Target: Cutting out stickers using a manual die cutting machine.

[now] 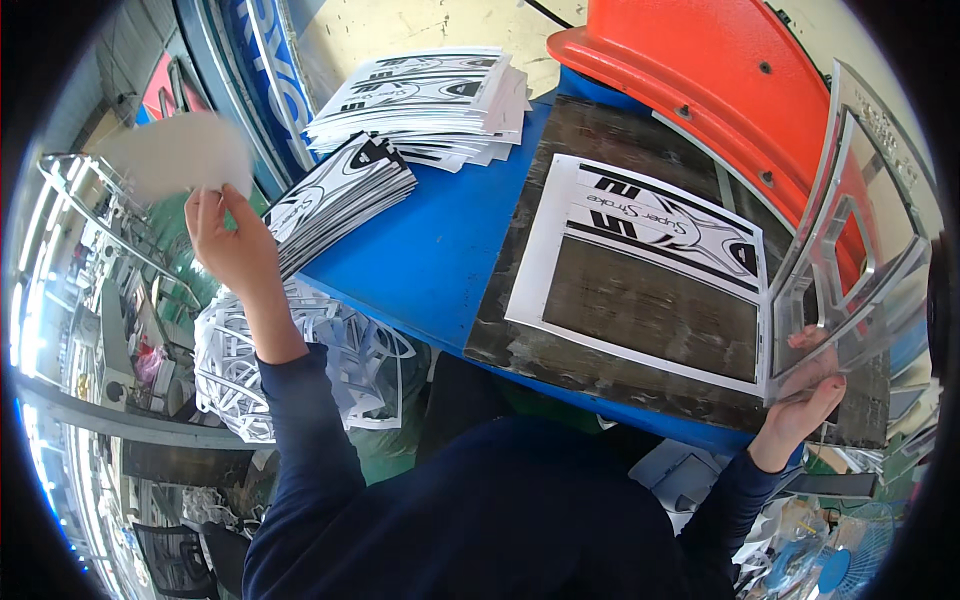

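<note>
My left hand [228,240] is raised at the left, fingers pinched on the lower edge of a pale, flat piece [180,158] that is blurred by motion. At the right, my right hand [800,415] grips the lower edge of a clear plastic cutting die [815,300], tilted up on its side; some fingers show through it. Beside the die, a white printed sheet [540,265] with black graphics lies on a dark, scuffed cutting board [500,340]. A panel is missing from the sheet's near half, and the board shows through the opening.
A stack of printed sheets [420,105] and a stack of narrower cut pieces [345,205] lie on the blue table [400,265]. A red machine arm [710,90] overhangs the board's far side. Below left sits a bag of white paper offcuts [290,365]; a blue fan [850,565] stands lower right.
</note>
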Demonstrator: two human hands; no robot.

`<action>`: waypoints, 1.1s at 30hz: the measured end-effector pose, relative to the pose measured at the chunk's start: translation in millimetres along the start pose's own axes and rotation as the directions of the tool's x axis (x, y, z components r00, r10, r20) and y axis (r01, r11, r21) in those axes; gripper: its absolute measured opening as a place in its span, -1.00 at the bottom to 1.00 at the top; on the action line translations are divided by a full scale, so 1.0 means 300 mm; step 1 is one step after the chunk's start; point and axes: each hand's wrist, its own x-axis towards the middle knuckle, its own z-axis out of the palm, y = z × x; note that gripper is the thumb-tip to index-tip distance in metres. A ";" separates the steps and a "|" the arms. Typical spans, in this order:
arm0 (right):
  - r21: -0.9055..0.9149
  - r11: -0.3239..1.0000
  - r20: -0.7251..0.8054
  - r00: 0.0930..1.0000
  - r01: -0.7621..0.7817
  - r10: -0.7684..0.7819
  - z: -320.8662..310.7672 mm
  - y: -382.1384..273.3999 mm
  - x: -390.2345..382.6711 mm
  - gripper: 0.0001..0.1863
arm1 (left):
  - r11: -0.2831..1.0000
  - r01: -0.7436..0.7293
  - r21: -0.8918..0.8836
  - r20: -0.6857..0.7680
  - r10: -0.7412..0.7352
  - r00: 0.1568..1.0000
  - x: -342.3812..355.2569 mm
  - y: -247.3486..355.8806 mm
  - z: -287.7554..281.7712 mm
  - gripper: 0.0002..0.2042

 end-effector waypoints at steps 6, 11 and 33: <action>0.002 1.000 -0.002 1.000 0.002 -0.002 0.006 -0.002 -0.004 -0.14 | 0.728 -0.215 0.651 0.528 -0.231 0.817 -0.154 -0.052 0.028 -0.53; 0.013 1.000 0.010 1.000 -0.012 0.012 -0.006 0.010 -0.012 -0.16 | 0.943 -0.221 0.250 0.574 0.039 0.818 -0.197 0.067 0.080 -0.55; -0.678 0.529 0.458 0.856 0.511 -0.239 0.171 -0.213 0.191 -0.29 | 0.643 0.018 -0.766 0.642 0.766 -0.043 -0.342 0.628 0.158 -0.16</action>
